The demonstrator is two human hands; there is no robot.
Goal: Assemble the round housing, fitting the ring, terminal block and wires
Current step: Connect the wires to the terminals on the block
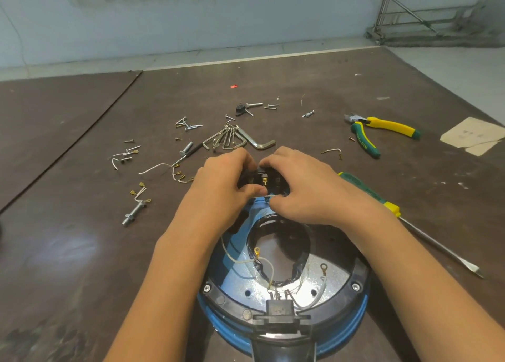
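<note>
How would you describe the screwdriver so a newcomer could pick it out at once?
Start at the round blue housing, the thing nearest the camera on the table. Just right of it, beside the right hand, the screwdriver lies slanting on the table. Its single green-and-yellow handle and long bare flat-tipped shaft set it apart from the two-handled pliers farther back.
</note>
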